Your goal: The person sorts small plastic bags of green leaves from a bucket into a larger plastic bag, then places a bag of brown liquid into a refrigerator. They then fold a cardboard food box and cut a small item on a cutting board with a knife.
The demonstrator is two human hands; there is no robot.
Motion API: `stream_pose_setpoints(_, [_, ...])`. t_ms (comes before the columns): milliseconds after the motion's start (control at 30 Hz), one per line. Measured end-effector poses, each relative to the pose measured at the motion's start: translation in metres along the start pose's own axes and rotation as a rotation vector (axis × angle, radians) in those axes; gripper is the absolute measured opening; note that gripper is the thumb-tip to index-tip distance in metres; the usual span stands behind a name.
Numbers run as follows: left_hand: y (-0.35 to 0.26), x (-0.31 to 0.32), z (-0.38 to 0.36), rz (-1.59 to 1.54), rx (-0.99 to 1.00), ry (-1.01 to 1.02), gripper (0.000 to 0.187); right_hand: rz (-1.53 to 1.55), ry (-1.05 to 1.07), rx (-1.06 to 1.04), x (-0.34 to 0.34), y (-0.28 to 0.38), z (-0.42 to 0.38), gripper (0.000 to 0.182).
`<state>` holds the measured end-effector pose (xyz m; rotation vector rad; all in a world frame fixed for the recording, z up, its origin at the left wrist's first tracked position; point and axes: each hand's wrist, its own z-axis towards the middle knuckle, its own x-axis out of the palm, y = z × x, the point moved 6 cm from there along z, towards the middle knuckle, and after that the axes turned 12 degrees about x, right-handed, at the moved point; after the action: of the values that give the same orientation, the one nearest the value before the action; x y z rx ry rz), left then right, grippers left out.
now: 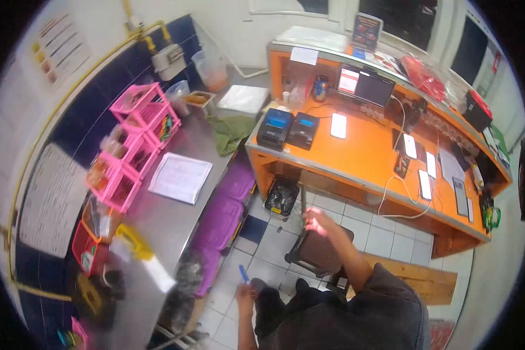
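At the lower middle, my left hand (246, 293) is closed around a slim blue object (243, 273) that sticks up past the fingers. My right hand (317, 222), raised over the brown stool (325, 249), has its fingers closed on a thin dark stick-like object (303, 192) pointing toward the orange desk (356, 157). Blur hides the details of this grip. Neither hand touches the desk or the steel counter (186, 131).
Along the steel counter stand pink racks (137, 146), papers (181, 178), a yellow-and-white object (137, 245) and a green cloth (230, 133). Purple bins (219, 221) sit below. The desk holds printers (274, 128), a monitor (364, 86), phones (424, 184) and cables. A black bin (282, 197) stands beneath it.
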<state>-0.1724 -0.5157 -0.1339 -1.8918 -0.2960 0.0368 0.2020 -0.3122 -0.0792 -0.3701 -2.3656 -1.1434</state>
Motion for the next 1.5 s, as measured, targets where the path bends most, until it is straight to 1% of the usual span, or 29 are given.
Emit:
stream_pose_setpoints(167, [-0.045,0.099,0.129,0.206,0.174,0.402,0.008,-0.199,-0.478,-0.151,-0.053,0.101,-0.033,0.037])
stream_pose_setpoints(333, [-0.160,0.290,0.203,0.543,0.596,0.639,0.018,-0.359,-0.942,-0.087,-0.118,0.159,-0.061,0.045])
stream_pose_setpoints(433, [-0.174,0.383,0.248,0.799,0.670,0.699,0.016,-0.300,-0.975,-0.023,-0.202,0.174,-0.035,0.054])
stream_pose_setpoints(467, [-0.173,0.408,0.262,0.652,0.745,0.723,0.023,-0.510,-1.135,0.156,-0.184,0.198,-0.047,0.056])
stream_pose_setpoints(500, [-0.155,0.435,0.283,0.763,0.604,0.714,0.029,-0.597,-1.139,0.084,-0.198,0.207,-0.030,0.057])
stream_pose_setpoints(533, [-0.125,0.467,0.298,0.978,0.682,0.886,0.039,-0.647,-1.107,-0.005,-0.215,0.207,-0.020,0.058])
stream_pose_setpoints(567, [-0.161,0.469,0.289,0.884,0.906,0.762,0.051,-0.700,-1.083,-0.092,-0.228,0.209,-0.007,0.058])
stream_pose_setpoints(600, [-0.144,0.490,0.301,0.998,0.909,0.735,0.059,-0.754,-1.071,-0.173,-0.238,0.218,0.004,0.059])
stream_pose_setpoints(633, [-0.131,0.508,0.312,0.967,0.984,0.649,0.059,-0.839,-1.089,-0.239,-0.244,0.226,0.013,0.060])
stream_pose_setpoints(667, [-0.130,0.520,0.320,1.032,0.853,0.678,0.048,-0.918,-1.125,-0.356,-0.243,0.233,0.016,0.061])
stream_pose_setpoints(700, [-0.118,0.534,0.331,1.023,0.834,0.510,0.046,-1.106,-1.421,0.306,-0.255,0.240,0.014,0.073])
stream_pose_setpoints(733, [-0.103,0.544,0.340,0.835,0.859,0.539,0.035,-1.181,-1.424,0.426,-0.267,0.246,0.019,0.092])
stream_pose_setpoints(800, [-0.113,0.539,0.337,0.746,0.578,0.752,0.036,-1.421,-1.571,0.261,-0.274,0.247,0.018,0.104])
stream_pose_setpoints(833, [-0.139,0.519,0.325,0.731,0.634,0.847,0.039,-1.405,-1.462,0.127,-0.353,0.235,0.015,0.108])
stream_pose_setpoints(867, [-0.159,0.490,0.316,0.718,0.690,0.927,0.043,-1.400,-1.617,0.201,-0.317,0.239,0.015,0.111])
stream_pose_setpoints(900, [-0.159,0.462,0.314,0.629,0.748,0.871,0.047,-1.507,-1.624,-0.143,-0.229,0.244,0.010,0.097])
stream_pose_setpoints(933, [-0.154,0.433,0.304,0.538,0.809,0.809,0.051,-1.637,-1.652,-0.740,-0.159,0.232,0.004,0.079])
stream_pose_setpoints(967, [-0.142,0.393,0.296,0.555,0.806,0.764,0.050,-1.509,-1.499,-0.584,-0.072,0.226,0.002,0.062])
stream_pose_setpoints(1000, [-0.131,0.351,0.288,0.573,0.811,0.725,0.050,-1.430,-1.484,-0.646,-0.097,0.193,0.016,0.051])
stream_pose_setpoints(1067, [-0.136,0.237,0.259,0.745,0.511,0.701,0.041,-1.288,-0.934,-0.815,-0.035,0.129,0.055,0.024])
stream_pose_setpoints(1100, [-0.133,0.180,0.240,0.724,0.432,0.620,0.037,-1.233,-0.664,-0.772,0.034,0.096,0.070,0.014])
stream_pose_setpoints(1133, [-0.127,0.121,0.214,0.763,0.384,0.500,0.036,-1.445,-0.625,-0.738,0.038,0.040,0.101,0.014])
stream_pose_setpoints(1167, [-0.097,0.065,0.190,0.966,0.147,0.483,0.038,-1.334,-0.485,-0.634,0.078,-0.010,0.121,0.015])
stream_pose_setpoints(1200, [-0.082,0.003,0.155,0.863,0.091,0.270,0.041,-1.405,-0.091,-0.400,0.213,-0.019,0.097,0.019])
stream_pose_setpoints(1233, [-0.066,-0.055,0.114,0.938,0.004,0.113,0.043,-1.410,0.000,-0.423,0.244,-0.050,0.101,0.019])
stream_pose_setpoints(1300, [-0.032,-0.156,0.014,1.023,-0.186,-0.165,0.045,-1.509,0.590,-0.350,0.315,-0.156,0.098,0.022])
stream_pose_setpoints(1333, [-0.022,-0.200,-0.039,1.043,-0.276,-0.274,0.045,-1.499,0.693,-0.374,0.345,-0.200,0.092,0.022])
stream_pose_setpoints(1400, [-0.005,-0.259,-0.144,0.983,-0.365,-0.456,0.044,-1.501,0.805,-0.123,0.377,-0.290,0.079,0.026])
stream_pose_setpoints(1500, [0.009,-0.315,-0.287,0.831,-0.448,-0.715,0.040,-1.876,0.825,0.003,0.348,-0.444,0.120,0.036])
